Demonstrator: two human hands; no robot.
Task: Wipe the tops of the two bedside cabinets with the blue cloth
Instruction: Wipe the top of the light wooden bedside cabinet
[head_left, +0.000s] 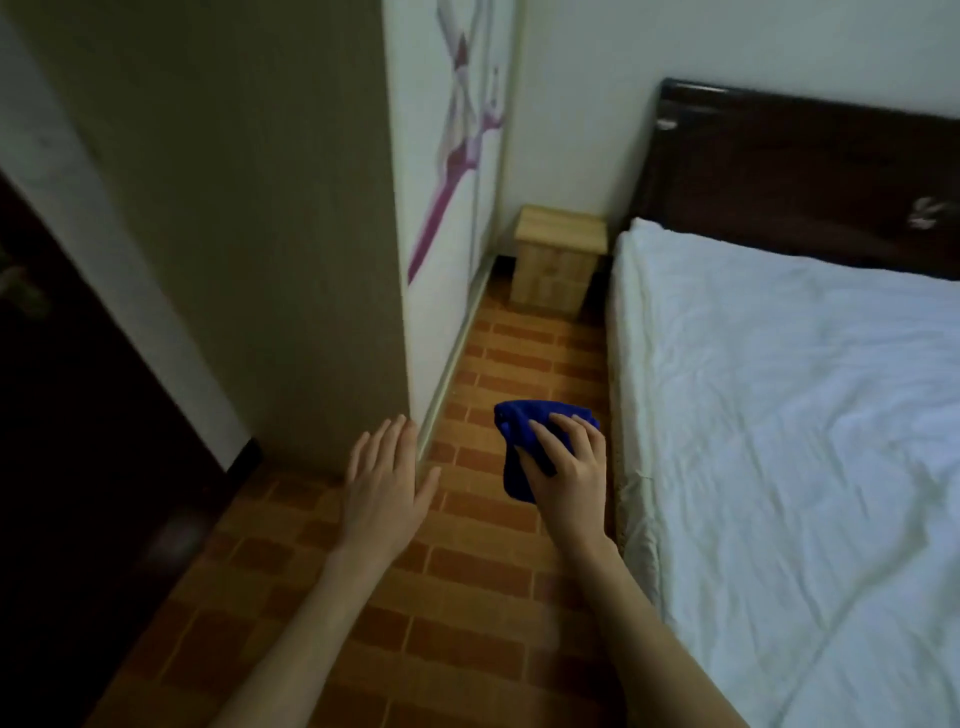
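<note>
Head view: my right hand (569, 470) grips the blue cloth (519, 441), my left hand (387, 475) hangs open; the bedside cabinet (558, 260) stands straight ahead, nearer my right.

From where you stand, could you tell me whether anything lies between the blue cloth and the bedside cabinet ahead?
Nothing visible does. The right hand grips the blue cloth, and the tiled floor between the wardrobe and the bed shows no obstacle up to the bedside cabinet.
</note>
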